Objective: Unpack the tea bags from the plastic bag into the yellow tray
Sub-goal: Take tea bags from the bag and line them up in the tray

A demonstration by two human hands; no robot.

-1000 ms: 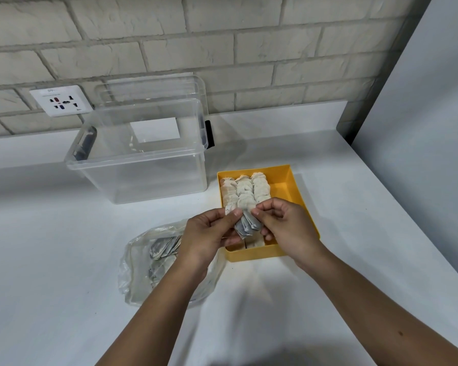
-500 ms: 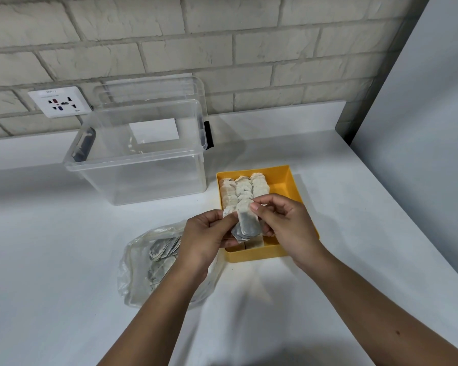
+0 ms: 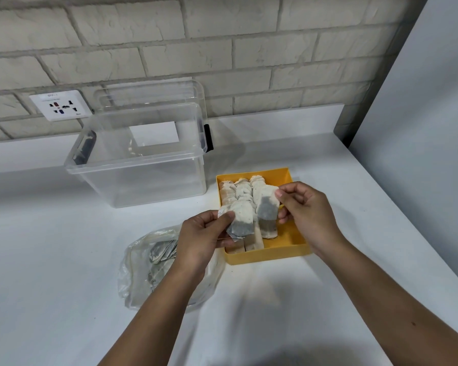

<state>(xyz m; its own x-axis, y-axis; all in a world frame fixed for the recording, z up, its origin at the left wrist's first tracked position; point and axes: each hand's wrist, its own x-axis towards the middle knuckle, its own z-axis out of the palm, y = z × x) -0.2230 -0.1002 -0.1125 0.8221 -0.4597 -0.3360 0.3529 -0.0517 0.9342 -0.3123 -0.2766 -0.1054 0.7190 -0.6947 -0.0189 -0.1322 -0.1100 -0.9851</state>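
A yellow tray (image 3: 292, 250) lies on the white counter, its left half filled with rows of tea bags (image 3: 239, 191). My left hand (image 3: 202, 233) pinches a small bunch of tea bags (image 3: 242, 220) over the tray's near left corner. My right hand (image 3: 306, 210) pinches the top corner of a single tea bag (image 3: 267, 204), held just above the tray's middle. The clear plastic bag (image 3: 140, 270) sits on the counter to the left of the tray, under my left forearm, with several tea bags (image 3: 161, 250) still inside.
A clear plastic storage box (image 3: 138, 165) with its lid leaning behind it stands beyond the bag, left of the tray. A wall socket (image 3: 60, 104) is on the brick wall. A grey panel (image 3: 421, 128) bounds the counter on the right.
My hands have drawn apart: the right hand has pulled one tea bag away from the bunch, up and to the right, while the left hand keeps hold of the others.
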